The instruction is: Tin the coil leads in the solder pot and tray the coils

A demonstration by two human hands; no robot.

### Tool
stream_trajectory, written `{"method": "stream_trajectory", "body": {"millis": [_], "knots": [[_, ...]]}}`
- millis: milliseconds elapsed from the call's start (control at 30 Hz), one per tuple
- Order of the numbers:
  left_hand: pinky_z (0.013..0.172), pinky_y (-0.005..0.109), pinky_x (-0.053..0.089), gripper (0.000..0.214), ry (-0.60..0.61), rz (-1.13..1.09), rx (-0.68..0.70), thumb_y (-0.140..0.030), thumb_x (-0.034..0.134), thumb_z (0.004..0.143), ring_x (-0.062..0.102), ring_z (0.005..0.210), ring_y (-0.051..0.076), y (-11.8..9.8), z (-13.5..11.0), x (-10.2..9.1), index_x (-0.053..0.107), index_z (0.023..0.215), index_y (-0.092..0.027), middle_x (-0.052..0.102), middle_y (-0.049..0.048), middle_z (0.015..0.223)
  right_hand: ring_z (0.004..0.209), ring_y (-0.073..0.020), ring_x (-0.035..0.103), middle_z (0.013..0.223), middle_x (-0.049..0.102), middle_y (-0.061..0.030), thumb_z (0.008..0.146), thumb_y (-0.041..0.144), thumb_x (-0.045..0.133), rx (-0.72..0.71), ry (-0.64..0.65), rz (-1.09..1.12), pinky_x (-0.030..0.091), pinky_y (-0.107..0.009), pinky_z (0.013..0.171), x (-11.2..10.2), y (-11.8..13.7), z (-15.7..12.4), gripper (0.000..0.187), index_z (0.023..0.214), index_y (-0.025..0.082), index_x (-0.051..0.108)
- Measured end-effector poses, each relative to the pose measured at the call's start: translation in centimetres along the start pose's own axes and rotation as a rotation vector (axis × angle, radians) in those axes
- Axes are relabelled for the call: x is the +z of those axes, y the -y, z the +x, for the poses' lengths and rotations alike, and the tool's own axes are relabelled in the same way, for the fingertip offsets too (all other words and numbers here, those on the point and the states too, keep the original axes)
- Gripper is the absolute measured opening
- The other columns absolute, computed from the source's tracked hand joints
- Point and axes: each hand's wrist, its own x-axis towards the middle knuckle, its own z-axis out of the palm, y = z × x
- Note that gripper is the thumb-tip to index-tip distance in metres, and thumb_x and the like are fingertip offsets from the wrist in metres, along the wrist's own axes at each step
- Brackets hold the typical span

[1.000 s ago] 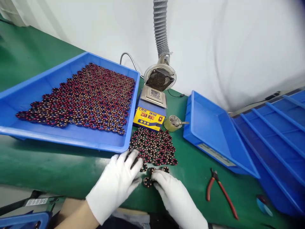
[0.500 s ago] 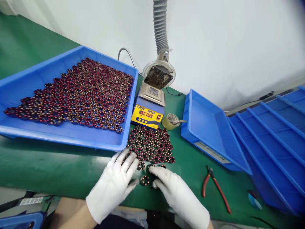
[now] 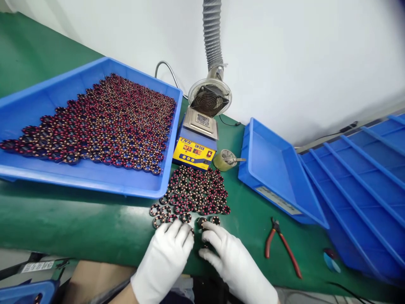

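Small ring-shaped motor stators (image 3: 202,190) with dark cores and copper windings are massed on the green bench in front of my hands. My left hand (image 3: 172,249), in a white glove, has its fingers curled down around a stator that is mostly hidden under the fingertips. My right hand (image 3: 226,253), also gloved, is bent with finger and thumb around a stator (image 3: 205,245), of which only a dark sliver shows. Just beyond the right fingertips is another stator (image 3: 201,222). Loose stators (image 3: 155,210) lie beyond my left fingers.
A large blue tray (image 3: 95,183) full of stators stands at left. Behind the group are a yellow-fronted solder pot (image 3: 193,153), a fume duct (image 3: 212,38) and a small tin (image 3: 224,160). Right are a blue tray (image 3: 272,160), ribbed blue bins (image 3: 357,190) and red-handled cutters (image 3: 281,245).
My left hand has moved right and down from the large tray's corner, uncovering several stators, and its fingers have curled over a loose one. My right hand has stayed nearly in place.
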Motion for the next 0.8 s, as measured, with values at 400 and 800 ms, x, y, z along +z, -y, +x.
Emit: {"method": "stream_trajectory", "body": {"millis": [400,800], "knots": [[0.082,0.048,0.043,0.019,-0.14,-0.077,-0.156,-0.024,0.052,0.087,0.051,0.11,0.032,0.9,0.1,-0.5,0.063,0.102,-0.024,0.065,0.0078,0.115,0.116,-0.0219,0.05,0.131,0.051,-0.0035,0.091,0.029,0.054,-0.072,0.007,0.014,0.045,-0.036,0.094,-0.3,-0.5,-0.4,0.015,0.079,0.022,0.06],[0.086,0.048,0.042,0.025,-0.153,-0.064,-0.122,-0.024,0.05,0.088,0.052,0.112,0.031,0.8,-0.7,-0.1,0.061,0.109,-0.021,0.065,0.0072,0.116,0.087,-0.0258,0.065,0.111,0.066,-0.0074,0.084,0.021,0.063,-0.034,-0.233,-0.303,0.056,-0.038,0.071,3.1,-0.2,1.1,0.012,0.095,0.022,0.061]]}}
